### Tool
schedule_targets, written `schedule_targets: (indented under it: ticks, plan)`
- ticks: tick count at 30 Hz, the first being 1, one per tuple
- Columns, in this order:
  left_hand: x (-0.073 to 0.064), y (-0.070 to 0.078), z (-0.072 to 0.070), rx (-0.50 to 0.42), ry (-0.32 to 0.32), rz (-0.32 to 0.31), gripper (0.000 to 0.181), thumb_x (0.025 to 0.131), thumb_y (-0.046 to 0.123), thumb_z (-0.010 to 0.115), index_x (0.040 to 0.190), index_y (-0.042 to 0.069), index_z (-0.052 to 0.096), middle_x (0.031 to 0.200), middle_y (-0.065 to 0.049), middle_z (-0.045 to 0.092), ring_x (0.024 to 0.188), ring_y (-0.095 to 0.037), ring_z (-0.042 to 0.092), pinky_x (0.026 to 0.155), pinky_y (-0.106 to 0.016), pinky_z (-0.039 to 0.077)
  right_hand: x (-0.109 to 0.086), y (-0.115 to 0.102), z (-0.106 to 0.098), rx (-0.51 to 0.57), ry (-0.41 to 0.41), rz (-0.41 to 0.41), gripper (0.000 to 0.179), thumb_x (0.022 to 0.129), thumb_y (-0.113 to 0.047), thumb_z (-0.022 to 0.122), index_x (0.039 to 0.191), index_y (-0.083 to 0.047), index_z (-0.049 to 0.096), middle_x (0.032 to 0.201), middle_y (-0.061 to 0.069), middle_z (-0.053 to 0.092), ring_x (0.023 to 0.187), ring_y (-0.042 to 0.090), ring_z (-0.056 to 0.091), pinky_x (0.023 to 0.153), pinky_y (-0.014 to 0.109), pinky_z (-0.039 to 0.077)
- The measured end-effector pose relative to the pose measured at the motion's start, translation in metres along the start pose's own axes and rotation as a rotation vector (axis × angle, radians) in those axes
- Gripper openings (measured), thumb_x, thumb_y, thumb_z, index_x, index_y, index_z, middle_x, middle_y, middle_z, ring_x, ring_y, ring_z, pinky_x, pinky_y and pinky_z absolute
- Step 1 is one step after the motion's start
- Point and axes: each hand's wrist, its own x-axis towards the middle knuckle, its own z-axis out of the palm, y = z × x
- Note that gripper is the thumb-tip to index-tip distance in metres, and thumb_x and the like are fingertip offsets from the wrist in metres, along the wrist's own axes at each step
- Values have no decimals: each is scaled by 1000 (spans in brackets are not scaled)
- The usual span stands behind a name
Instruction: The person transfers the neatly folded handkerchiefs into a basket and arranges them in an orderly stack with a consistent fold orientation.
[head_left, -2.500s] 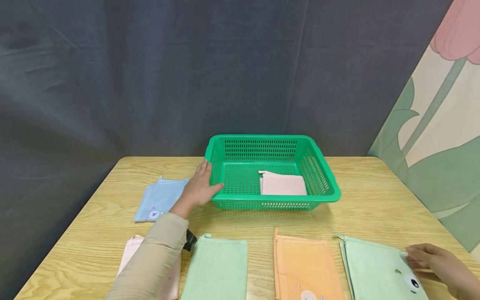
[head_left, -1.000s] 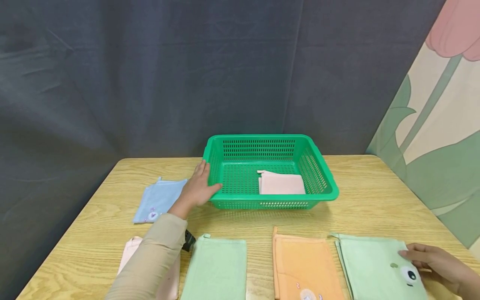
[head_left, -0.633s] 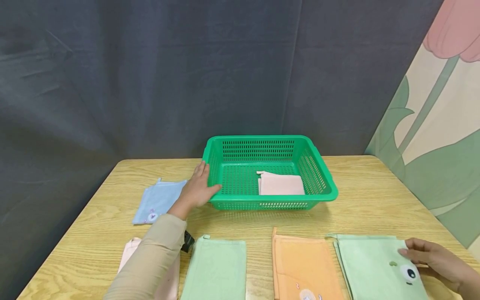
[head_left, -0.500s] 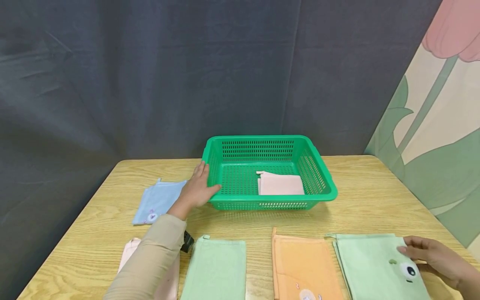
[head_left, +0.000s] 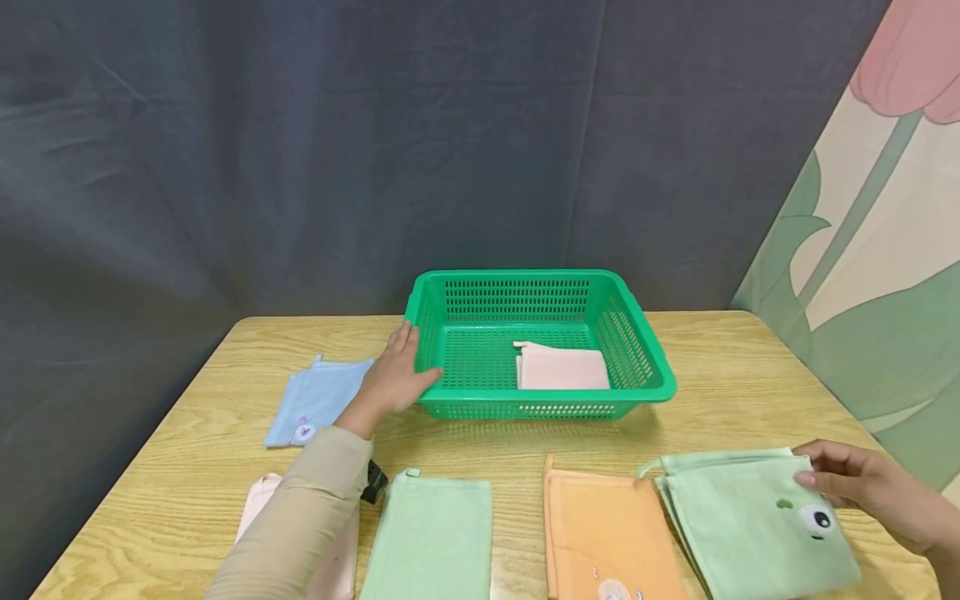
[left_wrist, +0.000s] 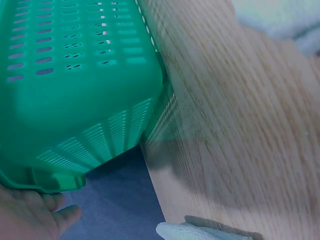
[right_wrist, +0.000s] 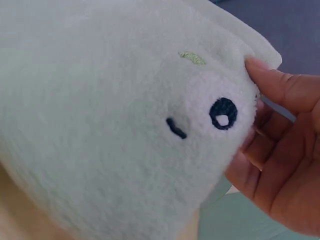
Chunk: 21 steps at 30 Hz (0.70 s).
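My right hand [head_left: 870, 487] pinches the right edge of a folded light green towel [head_left: 757, 521] with an embroidered eye. In the right wrist view the thumb lies on top of this towel [right_wrist: 120, 115], with the other fingers beneath it. The towel's near side looks lifted off the table. My left hand [head_left: 393, 375] rests at the left rim of a green plastic basket [head_left: 540, 396], its fingers extended along the edge; the left wrist view shows the fingers [left_wrist: 57, 212] against the rim. Inside the basket, at the right, lies a folded pale pink towel [head_left: 566, 369].
An orange towel [head_left: 607, 525] and another light green towel [head_left: 431, 533] lie along the table's front. A pink towel [head_left: 258, 492] is partly covered by the left sleeve [head_left: 307, 508]. A blue towel [head_left: 311, 404] sits left of the basket, on the wooden table [head_left: 705, 417].
My right hand has taken hold of the green towel's right edge and raised it slightly, shifting it a little away from me and to the left. The left hand stays at the basket.
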Motion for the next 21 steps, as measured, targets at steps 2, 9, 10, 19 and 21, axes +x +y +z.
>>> schedule_targets:
  ticks: [2,9,10,19,21]
  plan:
    - [0,0,0,3,2,2,77,86,43,42,138,2,4,143,-9,-5,129,-22,-7,99,-48,14,2,-5,0,4,2,-71,37,89,7,36,100,-22,58,76,-8,49,64,11,45,55,25,42]
    - [0,0,0,7,0,0,77,86,44,42,138,2,4,143,-9,-5,129,-22,-7,99,-48,14,6,-18,1,-29,53,-235,41,85,15,36,102,-15,58,83,-4,57,70,7,52,58,22,42]
    - [0,0,0,7,-1,-2,77,86,44,42,138,3,4,143,-9,-6,129,-22,-7,99,-48,14,6,-19,2,-49,71,-244,40,84,16,37,101,-13,59,83,-4,58,71,7,53,58,22,42]
    - [0,0,0,-1,-1,-3,77,86,44,43,139,3,4,144,-9,-5,129,-22,-6,99,-48,14,12,-32,9,-147,152,-256,32,84,14,41,100,-8,58,82,-1,59,71,9,55,60,21,42]
    - [0,0,0,-1,0,-3,78,86,44,43,139,3,4,144,-9,-5,129,-22,-7,99,-49,14,13,-35,10,-109,159,-265,31,84,14,40,100,-6,57,83,-1,60,71,10,56,60,21,43]
